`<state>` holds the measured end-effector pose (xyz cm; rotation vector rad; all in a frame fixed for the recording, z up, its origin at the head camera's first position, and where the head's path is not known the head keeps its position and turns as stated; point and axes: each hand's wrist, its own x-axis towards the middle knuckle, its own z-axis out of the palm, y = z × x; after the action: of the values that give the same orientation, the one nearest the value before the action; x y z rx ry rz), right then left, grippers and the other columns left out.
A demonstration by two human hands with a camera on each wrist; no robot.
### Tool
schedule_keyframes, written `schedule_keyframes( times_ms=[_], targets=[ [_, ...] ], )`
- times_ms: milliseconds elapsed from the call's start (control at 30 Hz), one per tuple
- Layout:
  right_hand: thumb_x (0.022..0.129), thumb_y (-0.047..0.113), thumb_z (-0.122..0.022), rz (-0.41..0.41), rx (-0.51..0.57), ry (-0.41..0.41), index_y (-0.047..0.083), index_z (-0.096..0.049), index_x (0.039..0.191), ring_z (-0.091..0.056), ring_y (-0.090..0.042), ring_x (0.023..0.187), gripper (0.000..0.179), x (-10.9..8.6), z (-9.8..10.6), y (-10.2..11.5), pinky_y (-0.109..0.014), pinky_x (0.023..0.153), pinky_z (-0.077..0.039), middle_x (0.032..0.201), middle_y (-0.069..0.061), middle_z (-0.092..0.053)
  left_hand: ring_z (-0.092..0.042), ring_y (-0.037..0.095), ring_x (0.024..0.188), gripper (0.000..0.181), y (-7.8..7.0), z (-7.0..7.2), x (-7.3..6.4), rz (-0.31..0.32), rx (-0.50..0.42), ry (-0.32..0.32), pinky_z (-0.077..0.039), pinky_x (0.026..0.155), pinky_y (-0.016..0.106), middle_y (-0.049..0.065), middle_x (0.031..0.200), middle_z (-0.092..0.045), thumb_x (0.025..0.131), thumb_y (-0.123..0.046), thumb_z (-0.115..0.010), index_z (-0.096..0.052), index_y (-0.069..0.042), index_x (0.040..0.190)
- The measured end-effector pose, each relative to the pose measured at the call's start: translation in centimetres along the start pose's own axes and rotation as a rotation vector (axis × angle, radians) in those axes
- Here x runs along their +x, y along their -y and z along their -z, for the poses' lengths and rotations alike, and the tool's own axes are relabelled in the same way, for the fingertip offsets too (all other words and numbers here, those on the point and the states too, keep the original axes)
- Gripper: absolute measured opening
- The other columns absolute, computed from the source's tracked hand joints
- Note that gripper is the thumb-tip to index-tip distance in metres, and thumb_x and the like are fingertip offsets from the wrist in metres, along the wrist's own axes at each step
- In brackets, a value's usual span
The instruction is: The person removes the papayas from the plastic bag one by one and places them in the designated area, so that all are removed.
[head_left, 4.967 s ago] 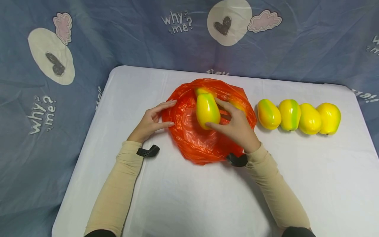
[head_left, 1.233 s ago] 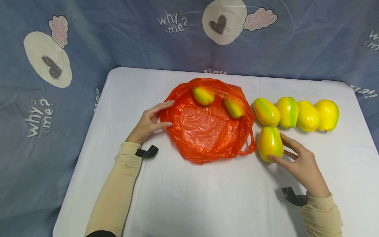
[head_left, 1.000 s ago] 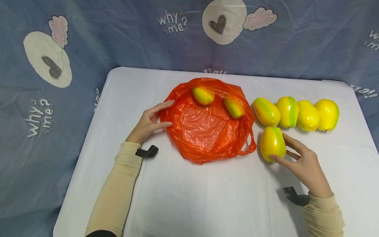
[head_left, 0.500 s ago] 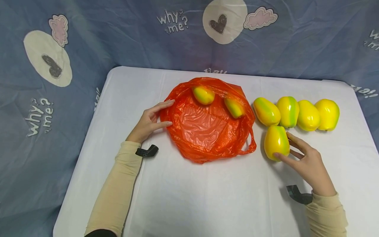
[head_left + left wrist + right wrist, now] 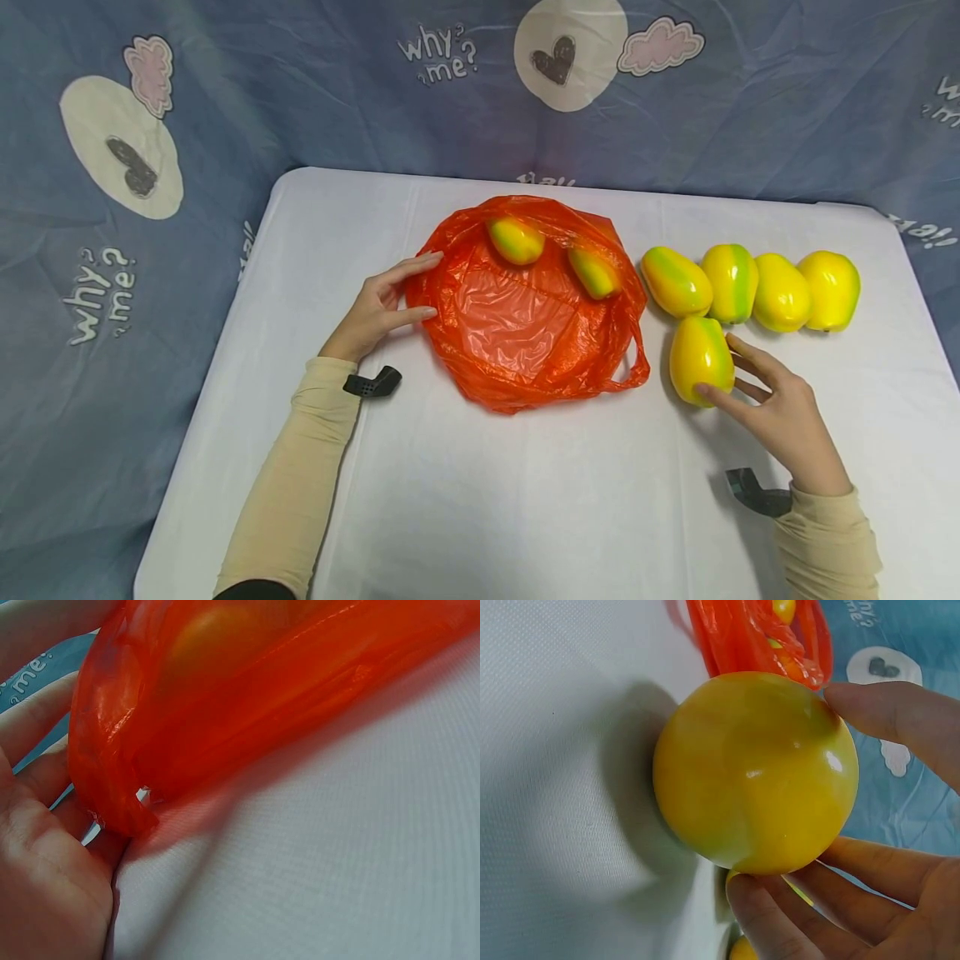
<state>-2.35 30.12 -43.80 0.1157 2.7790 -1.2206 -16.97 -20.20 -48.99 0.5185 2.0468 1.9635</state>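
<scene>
R grip holds yel/grn fruit; L grip touches red bag.

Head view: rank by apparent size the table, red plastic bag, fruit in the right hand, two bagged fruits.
1. White table
2. Red plastic bag
3. Yellow-green fruit in the right hand
4. Left bagged fruit and right bagged fruit: partly covered, too alike to rank

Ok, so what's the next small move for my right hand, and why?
I'd probably ease the yellow-green fruit down gently until it sits on the white table. Your right hand holds it just in front of the leftmost lined-up fruit, clear of the red plastic bag. I can't tell whether it already touches down.
</scene>
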Motion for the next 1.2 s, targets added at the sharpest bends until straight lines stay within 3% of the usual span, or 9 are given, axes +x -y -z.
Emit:
schedule_keyframes(
  times_ms=[800,1000,1200],
  targets=[
    [0.086,0.025,-0.086,-0.017,-0.039,-0.039,0.007,-0.046,0.155,-0.053,0.014,0.116,0.081,-0.1,0.5,0.7,0.003,0.086,-0.046,0.153,-0.024,-0.053,-0.031,0.014,0.156,0.068,0.0,0.0,-0.1,0.006,-0.003,-0.001,-0.023,0.13,0.025,0.001,0.16,-0.05,0.086,0.002,-0.077,-0.054,-0.005,0.149],
    [0.087,0.023,-0.085,0.001,-0.035,-0.078,0.008,-0.046,0.156,-0.049,0.02,0.115,0.081,0.0,0.8,1.2,0.003,0.087,-0.046,0.153,-0.024,-0.053,-0.032,0.015,0.156,0.068,-0.2,-0.1,-0.1,0.002,-0.018,-0.005,-0.023,0.13,0.023,0.003,0.16,-0.05,0.085,0.005,-0.077,-0.054,-0.004,0.149],
    [0.087,0.019,-0.084,0.017,-0.03,-0.121,0.008,-0.047,0.154,-0.05,0.02,0.112,0.077,0.4,1.2,1.7,0.003,0.087,-0.047,0.151,-0.025,-0.054,-0.031,0.013,0.156,0.068,-0.2,-0.1,-0.1,0.018,-0.016,-0.003,-0.019,0.133,0.032,0.001,0.16,-0.05,0.086,0.003,-0.077,-0.055,-0.007,0.149]
  ],
)
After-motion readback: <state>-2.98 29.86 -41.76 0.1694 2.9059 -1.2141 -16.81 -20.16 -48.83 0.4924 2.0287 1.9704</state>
